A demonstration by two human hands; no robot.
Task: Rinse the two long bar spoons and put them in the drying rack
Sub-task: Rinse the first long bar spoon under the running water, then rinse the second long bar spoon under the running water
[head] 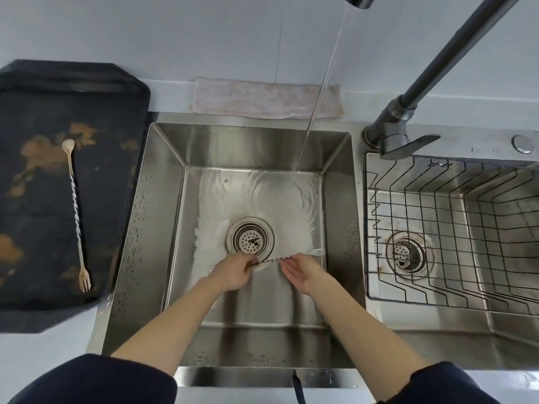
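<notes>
One long bar spoon (269,259) with a twisted steel shaft lies level over the left sink basin (163,217), its fork end pointing right near the basin wall. My left hand (233,272) is shut on its left part. My right hand (300,271) is under the shaft with palm up and fingers apart, touching or nearly touching it. The second bar spoon (76,212) lies on the dark tray (35,258) at the left, bowl end far, fork end near. A wire drying rack (449,228) sits in the right basin.
Water runs from the faucet (408,112) in a thin stream (318,97) landing at the far right of the left basin floor, away from the spoon. A drain strainer (250,237) is in the middle. A folded cloth (267,99) lies behind the sink.
</notes>
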